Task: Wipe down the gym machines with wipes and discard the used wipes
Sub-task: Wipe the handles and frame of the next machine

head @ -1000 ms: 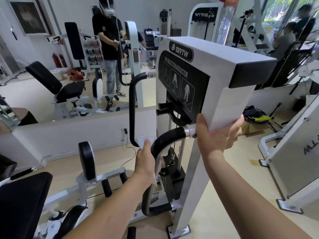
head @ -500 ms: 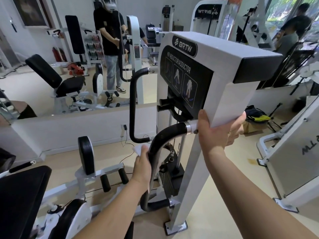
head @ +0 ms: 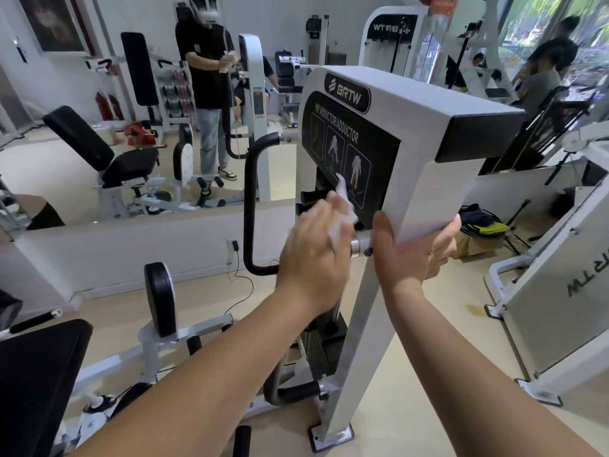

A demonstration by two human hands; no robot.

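White wipe (head: 344,199) — bunched in the curled fingers of the left hand (head: 313,255) — against the lower edge of the machine's black instruction panel (head: 372,150). Right of the panel, the right hand (head: 405,255) clasps the white frame (head: 428,199).

A crumpled white wet wipe (head: 342,206), bunched in the left hand (head: 313,258), presses against the lower edge of the black pictogram panel (head: 375,143) on the upright white steel hip adductor machine (head: 412,103), centre scene.
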